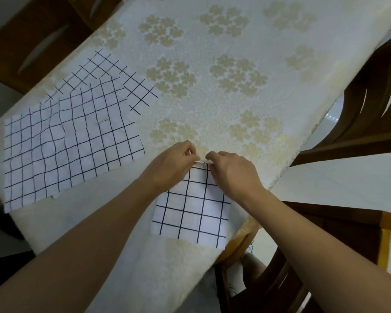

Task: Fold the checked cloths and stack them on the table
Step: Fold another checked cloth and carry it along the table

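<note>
A folded white cloth with a dark grid (192,211) lies on the table near its right edge. My left hand (172,164) and my right hand (233,172) both pinch its far edge, fingertips almost touching. To the left, a larger unfolded checked cloth (70,145) lies flat and wrinkled. It overlaps another checked cloth (113,73) that sits behind it, turned at an angle. The table is covered by a cream tablecloth with beige flower clusters (224,105).
Dark wooden chairs stand around the table: one at the right (366,109), one at the lower right (291,279), and one at the upper left (38,37). The table's right edge (287,168) runs diagonally close to my right hand.
</note>
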`<move>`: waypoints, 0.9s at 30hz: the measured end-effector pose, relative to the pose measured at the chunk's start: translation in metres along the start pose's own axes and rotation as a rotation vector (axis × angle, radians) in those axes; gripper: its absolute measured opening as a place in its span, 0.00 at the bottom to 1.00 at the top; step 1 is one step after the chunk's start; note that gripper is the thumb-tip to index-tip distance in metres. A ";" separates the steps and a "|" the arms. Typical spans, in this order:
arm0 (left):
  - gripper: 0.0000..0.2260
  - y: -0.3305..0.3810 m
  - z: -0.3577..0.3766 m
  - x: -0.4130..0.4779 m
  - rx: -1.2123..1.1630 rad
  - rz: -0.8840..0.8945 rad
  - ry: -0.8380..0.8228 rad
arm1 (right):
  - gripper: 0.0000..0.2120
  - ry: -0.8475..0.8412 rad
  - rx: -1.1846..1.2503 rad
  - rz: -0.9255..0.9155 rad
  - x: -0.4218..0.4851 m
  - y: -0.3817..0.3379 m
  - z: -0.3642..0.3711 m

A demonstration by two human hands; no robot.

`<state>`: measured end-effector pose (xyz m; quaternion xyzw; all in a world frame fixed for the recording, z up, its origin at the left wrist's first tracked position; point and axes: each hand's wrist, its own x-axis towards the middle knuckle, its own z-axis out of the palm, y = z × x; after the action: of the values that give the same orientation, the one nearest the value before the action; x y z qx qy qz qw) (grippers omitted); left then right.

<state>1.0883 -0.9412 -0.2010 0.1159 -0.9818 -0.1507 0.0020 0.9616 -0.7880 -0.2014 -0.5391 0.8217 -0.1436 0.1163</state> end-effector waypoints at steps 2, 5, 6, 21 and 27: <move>0.09 0.002 -0.006 -0.015 -0.003 0.057 0.058 | 0.09 -0.006 -0.022 -0.012 -0.008 -0.010 -0.005; 0.13 0.011 -0.014 -0.043 0.007 0.098 0.134 | 0.10 0.034 -0.012 -0.057 -0.032 -0.028 -0.011; 0.13 0.016 -0.014 -0.053 0.002 0.107 0.157 | 0.11 0.059 0.003 -0.066 -0.043 -0.034 -0.012; 0.17 0.047 0.043 -0.156 0.024 0.073 0.198 | 0.25 0.108 -0.104 -0.251 -0.137 -0.053 0.044; 0.19 0.052 0.053 -0.172 0.011 0.037 0.150 | 0.24 0.060 -0.187 -0.321 -0.148 -0.052 0.045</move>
<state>1.2420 -0.8378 -0.2308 0.1087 -0.9816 -0.1362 0.0779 1.0790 -0.6767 -0.2196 -0.6674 0.7379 -0.0991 0.0166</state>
